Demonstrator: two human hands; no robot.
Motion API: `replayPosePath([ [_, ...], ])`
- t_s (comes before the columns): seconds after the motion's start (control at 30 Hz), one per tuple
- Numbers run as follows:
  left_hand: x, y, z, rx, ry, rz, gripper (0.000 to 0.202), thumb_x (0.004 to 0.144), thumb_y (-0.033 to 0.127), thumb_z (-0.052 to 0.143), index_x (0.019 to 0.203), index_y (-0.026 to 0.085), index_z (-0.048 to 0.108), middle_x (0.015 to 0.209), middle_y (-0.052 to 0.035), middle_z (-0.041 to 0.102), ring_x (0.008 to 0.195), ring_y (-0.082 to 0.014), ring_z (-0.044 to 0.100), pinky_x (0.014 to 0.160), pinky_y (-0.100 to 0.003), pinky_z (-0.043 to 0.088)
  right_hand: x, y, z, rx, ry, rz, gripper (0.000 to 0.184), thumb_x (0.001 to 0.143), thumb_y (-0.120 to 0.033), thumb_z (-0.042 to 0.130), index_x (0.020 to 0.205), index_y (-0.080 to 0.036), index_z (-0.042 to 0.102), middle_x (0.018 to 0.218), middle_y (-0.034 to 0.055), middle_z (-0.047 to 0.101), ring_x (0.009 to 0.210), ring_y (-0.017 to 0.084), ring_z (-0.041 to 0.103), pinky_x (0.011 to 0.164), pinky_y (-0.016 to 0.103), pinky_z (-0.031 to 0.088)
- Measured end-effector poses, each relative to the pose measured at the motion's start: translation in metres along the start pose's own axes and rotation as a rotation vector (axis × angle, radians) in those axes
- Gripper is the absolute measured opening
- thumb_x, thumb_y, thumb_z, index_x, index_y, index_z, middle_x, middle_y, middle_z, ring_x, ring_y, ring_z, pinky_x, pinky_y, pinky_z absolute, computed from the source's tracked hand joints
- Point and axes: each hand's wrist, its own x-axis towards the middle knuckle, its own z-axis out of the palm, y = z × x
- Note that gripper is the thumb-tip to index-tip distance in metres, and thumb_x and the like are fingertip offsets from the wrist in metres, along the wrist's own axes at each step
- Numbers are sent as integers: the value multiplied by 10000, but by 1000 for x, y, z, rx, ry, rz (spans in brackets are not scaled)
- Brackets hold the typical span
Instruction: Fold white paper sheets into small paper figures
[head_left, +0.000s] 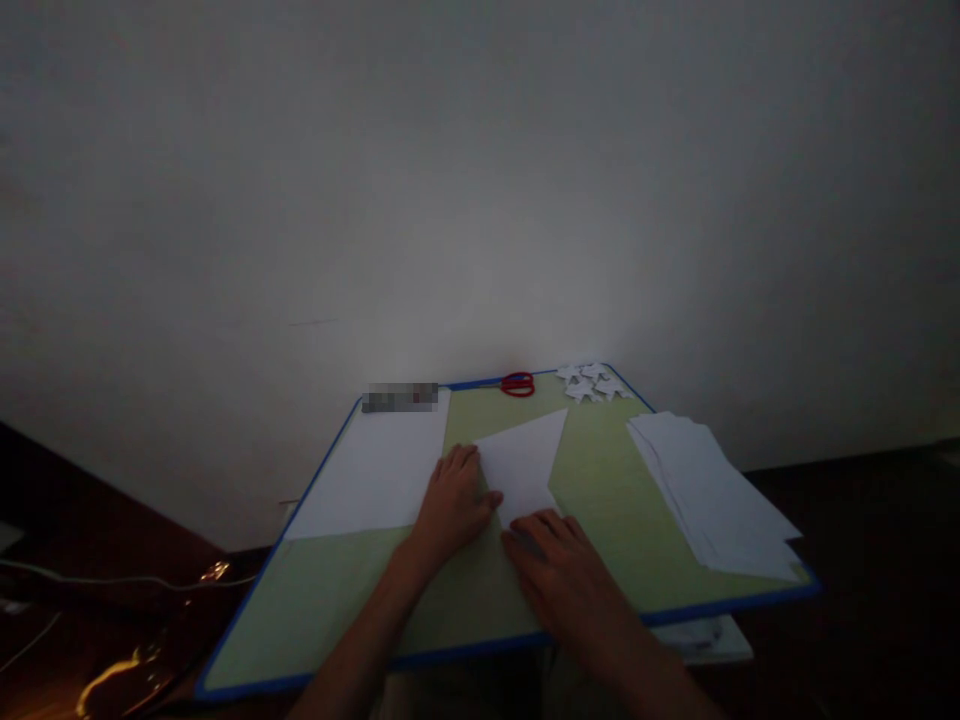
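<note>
A folded white paper triangle (525, 462) lies in the middle of a green board with a blue rim (600, 480). My left hand (450, 505) rests flat on the paper's left edge, fingers stretched out and together. My right hand (559, 570) lies flat on the paper's near corner, fingers extended. Neither hand grips anything; both press down on the sheet.
A large white sheet (375, 465) lies at the board's left, a stack of white sheets (712, 495) at its right. Red scissors (517, 384) and several small folded paper figures (592, 380) sit at the far edge. A white wall stands behind; cables (112, 580) lie at left.
</note>
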Motion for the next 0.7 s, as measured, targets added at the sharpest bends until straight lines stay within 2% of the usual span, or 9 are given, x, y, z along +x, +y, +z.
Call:
replayPosePath([
  [0.17, 16, 0, -4, 30, 10, -29, 525, 862, 247, 675, 1347, 90, 548, 1620, -195, 397, 1558, -350, 261, 1257, -501, 275, -2, 1, 0, 8, -14, 20, 282, 904, -79, 669, 1171, -170, 666, 1141, 96, 688, 1044, 282, 581, 878, 450, 478],
  [0.27, 26, -1, -7, 50, -8, -45, 450, 864, 244, 673, 1282, 111, 570, 1628, -198, 382, 1565, -344, 248, 1252, -507, 280, -3, 2, 1, 18, -15, 30, 280, 920, -93, 657, 1187, -178, 661, 1149, 98, 686, 1047, 283, 576, 869, 453, 475],
  [0.47, 45, -10, -2, 64, 17, -68, 363, 847, 243, 698, 1181, 139, 601, 1596, -183, 434, 1539, -318, 319, 1246, -440, 305, -5, 3, 5, 2, -9, 40, 280, 937, -109, 641, 1207, -182, 661, 1170, 109, 692, 1054, 288, 578, 875, 457, 477],
  [0.7, 63, -25, 3, 78, 37, -59, 323, 849, 233, 709, 1141, 131, 617, 1552, -198, 473, 1485, -305, 409, 1235, -417, 333, -6, 3, 5, -7, -12, 45, 285, 929, -116, 645, 1204, -192, 655, 1159, 107, 693, 1043, 292, 579, 870, 466, 474],
])
